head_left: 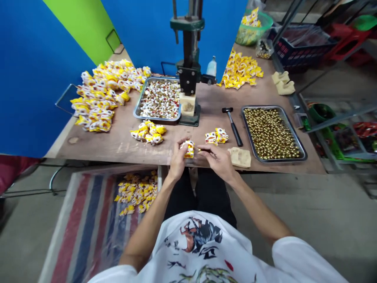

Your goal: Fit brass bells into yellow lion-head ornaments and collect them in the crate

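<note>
My left hand (pixel 176 159) is closed around a small yellow and white toy animal head (pixel 189 149) with a big eye, held over the table's front edge. Just to its right, my right hand (pixel 216 157) has thumb and forefinger pinched together, pointing at the toy head. Whatever sits in that pinch is too small to name. Beyond the right hand lie a couple of similar toy heads (pixel 216 136). A beige moulded block (pixel 240 157) rests beside the right wrist. Further left, several more toy heads (pixel 149 132) form a small cluster.
A press (pixel 190 74) stands mid-table beside a tray of small white and red pieces (pixel 160 98). Rightward are a hammer (pixel 232 125) and a tray of gold bells (pixel 272 131). Yellow piles (pixel 103 94) lie behind; finished-looking heads (pixel 138 192) lie on striped sheeting below.
</note>
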Demonstrator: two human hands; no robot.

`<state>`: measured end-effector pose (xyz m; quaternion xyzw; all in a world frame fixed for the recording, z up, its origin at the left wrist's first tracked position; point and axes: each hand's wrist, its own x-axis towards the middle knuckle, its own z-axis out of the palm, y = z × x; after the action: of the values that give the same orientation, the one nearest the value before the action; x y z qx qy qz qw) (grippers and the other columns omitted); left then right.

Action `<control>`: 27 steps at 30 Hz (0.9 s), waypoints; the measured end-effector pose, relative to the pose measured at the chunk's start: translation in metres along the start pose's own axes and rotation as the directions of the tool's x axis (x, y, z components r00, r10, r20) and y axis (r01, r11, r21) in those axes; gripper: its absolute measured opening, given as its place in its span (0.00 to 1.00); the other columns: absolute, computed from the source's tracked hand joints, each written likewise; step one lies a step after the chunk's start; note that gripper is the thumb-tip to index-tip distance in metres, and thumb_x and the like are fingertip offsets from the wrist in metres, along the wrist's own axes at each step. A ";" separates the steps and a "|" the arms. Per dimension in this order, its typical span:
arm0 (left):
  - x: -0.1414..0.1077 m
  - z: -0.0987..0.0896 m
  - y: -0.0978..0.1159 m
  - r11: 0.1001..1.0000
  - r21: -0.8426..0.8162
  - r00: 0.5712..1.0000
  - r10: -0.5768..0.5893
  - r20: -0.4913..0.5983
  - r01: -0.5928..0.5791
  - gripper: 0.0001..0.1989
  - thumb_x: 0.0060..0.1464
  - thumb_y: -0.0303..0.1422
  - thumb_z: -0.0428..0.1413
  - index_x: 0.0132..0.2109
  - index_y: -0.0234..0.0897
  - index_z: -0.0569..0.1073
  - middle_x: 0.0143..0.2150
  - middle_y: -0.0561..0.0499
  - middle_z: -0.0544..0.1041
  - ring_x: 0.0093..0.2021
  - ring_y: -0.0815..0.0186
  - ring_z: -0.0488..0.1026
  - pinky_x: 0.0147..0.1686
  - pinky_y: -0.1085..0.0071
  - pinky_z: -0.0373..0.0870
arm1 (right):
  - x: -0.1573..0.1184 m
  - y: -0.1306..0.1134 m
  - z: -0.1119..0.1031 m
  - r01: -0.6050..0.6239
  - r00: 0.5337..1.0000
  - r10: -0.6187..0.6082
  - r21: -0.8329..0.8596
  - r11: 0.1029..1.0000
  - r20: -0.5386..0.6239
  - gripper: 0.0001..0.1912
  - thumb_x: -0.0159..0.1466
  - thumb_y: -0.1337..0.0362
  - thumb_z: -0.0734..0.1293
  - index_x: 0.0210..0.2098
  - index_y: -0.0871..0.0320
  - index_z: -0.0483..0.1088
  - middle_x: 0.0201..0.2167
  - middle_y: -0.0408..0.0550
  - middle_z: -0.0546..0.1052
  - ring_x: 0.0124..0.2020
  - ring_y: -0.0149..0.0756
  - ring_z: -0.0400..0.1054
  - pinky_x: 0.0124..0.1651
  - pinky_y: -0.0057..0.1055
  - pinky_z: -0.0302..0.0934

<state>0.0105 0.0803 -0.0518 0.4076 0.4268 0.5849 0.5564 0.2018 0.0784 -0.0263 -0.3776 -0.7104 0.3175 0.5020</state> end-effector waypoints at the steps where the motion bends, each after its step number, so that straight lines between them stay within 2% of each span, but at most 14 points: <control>1: -0.001 -0.002 -0.001 0.997 0.073 0.999 0.036 -0.017 -0.035 0.24 0.71 0.50 0.61 0.65 0.42 0.74 0.67 0.41 0.76 0.59 0.55 0.79 0.54 0.61 0.82 | -0.001 -0.002 0.005 0.060 0.998 -0.059 -0.049 0.997 0.014 0.11 0.79 0.59 0.71 0.57 0.47 0.85 0.52 0.49 0.88 0.53 0.43 0.84 0.61 0.42 0.80; 3: -0.004 -0.004 -0.003 0.970 0.216 0.992 0.121 -0.033 -0.111 0.23 0.74 0.50 0.57 0.66 0.41 0.73 0.66 0.41 0.76 0.63 0.54 0.76 0.64 0.58 0.75 | -0.003 -0.005 0.012 0.149 0.989 -0.148 -0.101 0.984 0.020 0.13 0.80 0.63 0.69 0.58 0.46 0.85 0.53 0.49 0.86 0.54 0.42 0.83 0.62 0.41 0.79; 6: -0.008 -0.003 -0.001 0.914 0.346 0.974 0.228 -0.005 -0.212 0.22 0.78 0.49 0.52 0.66 0.40 0.73 0.66 0.40 0.76 0.67 0.54 0.73 0.71 0.56 0.67 | -0.005 -0.008 0.021 0.196 0.980 -0.200 -0.123 0.973 -0.022 0.14 0.79 0.65 0.69 0.58 0.46 0.85 0.51 0.49 0.86 0.52 0.40 0.83 0.58 0.38 0.80; 8: -0.012 0.001 0.003 0.894 0.364 0.961 0.278 0.003 -0.260 0.21 0.79 0.48 0.50 0.66 0.40 0.73 0.65 0.40 0.76 0.68 0.54 0.73 0.72 0.56 0.65 | -0.007 -0.008 0.023 0.188 0.980 -0.196 -0.143 0.972 -0.042 0.15 0.79 0.65 0.70 0.60 0.45 0.84 0.52 0.48 0.86 0.52 0.41 0.83 0.58 0.38 0.81; 10: -0.017 0.006 0.008 0.905 0.319 0.952 0.304 -0.028 -0.280 0.20 0.78 0.47 0.53 0.65 0.41 0.75 0.64 0.41 0.76 0.68 0.53 0.72 0.73 0.57 0.64 | -0.010 -0.010 0.023 0.156 0.985 -0.165 -0.182 0.971 -0.039 0.18 0.79 0.64 0.70 0.64 0.42 0.81 0.54 0.48 0.86 0.53 0.44 0.84 0.59 0.42 0.81; 13: -0.026 0.012 0.017 0.943 0.199 0.955 0.288 -0.078 -0.268 0.17 0.75 0.43 0.59 0.63 0.42 0.78 0.63 0.40 0.76 0.67 0.51 0.73 0.74 0.58 0.63 | -0.013 -0.013 0.019 0.128 0.992 -0.127 -0.242 0.962 0.017 0.21 0.80 0.62 0.68 0.68 0.38 0.78 0.57 0.48 0.86 0.57 0.49 0.83 0.62 0.48 0.81; 16: -0.031 0.016 0.020 0.951 0.167 0.960 0.272 -0.064 -0.259 0.16 0.73 0.40 0.62 0.62 0.42 0.79 0.64 0.40 0.75 0.68 0.49 0.71 0.76 0.56 0.61 | -0.016 -0.012 0.016 0.135 0.990 -0.121 -0.261 0.956 0.071 0.22 0.81 0.61 0.65 0.70 0.39 0.75 0.58 0.50 0.84 0.58 0.50 0.82 0.63 0.51 0.80; 19: -0.034 0.022 0.013 0.952 0.182 0.964 0.260 -0.046 -0.248 0.15 0.73 0.40 0.61 0.62 0.43 0.78 0.65 0.40 0.74 0.71 0.49 0.68 0.78 0.55 0.57 | -0.020 -0.004 0.016 0.158 0.987 -0.142 -0.272 0.949 0.075 0.21 0.81 0.62 0.63 0.70 0.43 0.73 0.57 0.53 0.84 0.58 0.50 0.81 0.61 0.49 0.81; 22: -0.031 0.023 0.004 0.962 0.192 0.981 0.191 0.022 -0.192 0.19 0.73 0.43 0.61 0.65 0.43 0.76 0.65 0.40 0.75 0.68 0.50 0.71 0.76 0.55 0.60 | -0.025 0.007 0.008 0.193 0.980 -0.170 -0.282 0.940 0.105 0.20 0.81 0.63 0.64 0.70 0.44 0.72 0.57 0.54 0.83 0.59 0.50 0.81 0.63 0.50 0.79; 24: -0.023 0.012 0.005 0.947 0.241 0.977 0.212 0.028 -0.212 0.23 0.72 0.44 0.63 0.68 0.43 0.74 0.69 0.39 0.73 0.69 0.49 0.70 0.76 0.54 0.60 | -0.028 0.015 -0.009 0.217 0.969 -0.167 -0.299 0.929 0.182 0.21 0.81 0.64 0.65 0.70 0.44 0.71 0.59 0.54 0.83 0.61 0.51 0.80 0.64 0.51 0.77; 25: -0.017 0.001 0.010 0.924 0.294 0.966 0.258 -0.009 -0.245 0.25 0.71 0.44 0.64 0.69 0.44 0.73 0.71 0.39 0.72 0.71 0.48 0.68 0.77 0.53 0.58 | -0.029 0.019 -0.020 0.223 0.962 -0.153 -0.319 0.921 0.228 0.20 0.81 0.63 0.65 0.70 0.45 0.71 0.60 0.55 0.82 0.62 0.52 0.79 0.65 0.52 0.75; 27: -0.002 -0.032 0.024 0.827 0.481 0.914 0.388 -0.117 -0.290 0.26 0.69 0.44 0.66 0.69 0.43 0.74 0.73 0.37 0.69 0.75 0.46 0.63 0.79 0.50 0.54 | -0.030 0.025 -0.045 0.224 0.946 -0.100 -0.399 0.889 0.308 0.18 0.81 0.62 0.65 0.68 0.47 0.72 0.62 0.56 0.82 0.62 0.55 0.79 0.65 0.54 0.73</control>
<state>-0.0270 0.0765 -0.0384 0.5314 0.5279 0.5985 0.2841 0.2565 0.0693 -0.0480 -0.3688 -0.8555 0.1598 0.3264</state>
